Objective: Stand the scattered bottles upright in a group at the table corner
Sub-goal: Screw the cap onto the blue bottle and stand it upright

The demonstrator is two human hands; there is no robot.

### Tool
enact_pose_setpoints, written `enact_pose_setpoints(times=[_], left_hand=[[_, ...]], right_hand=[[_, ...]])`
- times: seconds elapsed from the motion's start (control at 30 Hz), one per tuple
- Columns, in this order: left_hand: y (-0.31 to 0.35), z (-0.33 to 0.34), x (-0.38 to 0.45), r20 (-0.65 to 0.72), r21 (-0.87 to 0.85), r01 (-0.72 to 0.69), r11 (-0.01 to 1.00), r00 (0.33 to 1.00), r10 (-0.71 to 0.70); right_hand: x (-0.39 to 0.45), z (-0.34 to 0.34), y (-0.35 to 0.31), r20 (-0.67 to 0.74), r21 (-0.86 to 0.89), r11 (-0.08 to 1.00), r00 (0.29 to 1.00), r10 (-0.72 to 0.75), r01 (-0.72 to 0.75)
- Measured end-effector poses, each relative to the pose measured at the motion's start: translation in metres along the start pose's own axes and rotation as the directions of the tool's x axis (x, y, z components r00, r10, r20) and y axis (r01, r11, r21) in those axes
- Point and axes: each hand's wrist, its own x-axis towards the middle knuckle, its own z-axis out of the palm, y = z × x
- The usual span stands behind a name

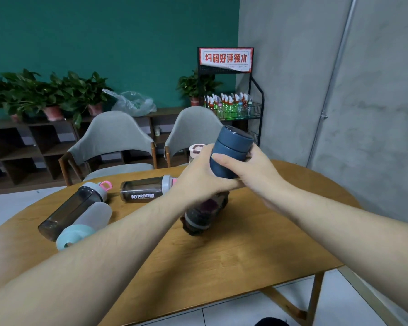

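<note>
- Dark blue cylindrical bottle with a stepped screw lid [230, 152]: held in the air above the table, between both hands. Long axis near upright, leaning a little to the right; lid end up and away from the person, base down toward the palms. Judged to be mid-carry, already turned to the pose it needs for standing.
- Left hand [199, 178]: closed round the lower left side of the blue bottle, thumb across the front of the body. Its job seems to be steadying the base.
- Right hand [257, 171]: closed on the right side of the same bottle, fingers wrapped behind, thumb meeting the left thumb. Two-handed hold probably keeps the lean in check.
- Dark patterned bottle with a pale band [204, 214]: directly beneath the hands, lying or tilted on the table, mostly hidden; which end faces the person cannot be told.
- Pale pink-lidded bottle [196, 150]: just behind the left hand, only the top visible; looks upright, perhaps the start of the group.
- Smoky clear shaker bottle printed MYPROTEIN [144, 191]: left of the left hand, on its side, grey lid end toward the hands.
- Smoky grey bottle with a pink loop [74, 207]: farther left, on its side, lid away from the person.
- Frosted white bottle with a mint green cap [86, 224]: beside it, touching, cap toward the person.
- Rounded wooden table [257, 243]: carries all the lying bottles; bare surface below the right hand.
</note>
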Motion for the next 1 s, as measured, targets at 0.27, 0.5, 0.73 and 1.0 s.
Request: enact_pose_setpoints(times=[0.27,0.5,0.73,1.0], left_hand=[[-0.022,0.008,0.042,0.154,0.023,0.225,0.974,0.962,-0.226],[-0.074,0.034,0.073,-0.013,0.208,0.342,0.916,0.938,-0.347],[-0.104,0.056,0.098,0.066,0.487,0.472,0.735,0.819,-0.57],[-0.134,0.07,0.116,0.16,0.52,0.547,0.656,0.692,-0.704]], right_hand=[[0.034,-0.06,0.013,-0.001,-0.182,0.983,1.0,0.002,-0.002],[0.073,-0.109,0.039,-0.102,-0.256,0.965,0.994,0.028,-0.053],[0.136,-0.148,0.068,-0.202,-0.277,0.956,0.979,0.035,-0.091],[0.209,-0.179,0.114,-0.237,-0.272,0.956,0.97,0.047,-0.113]])
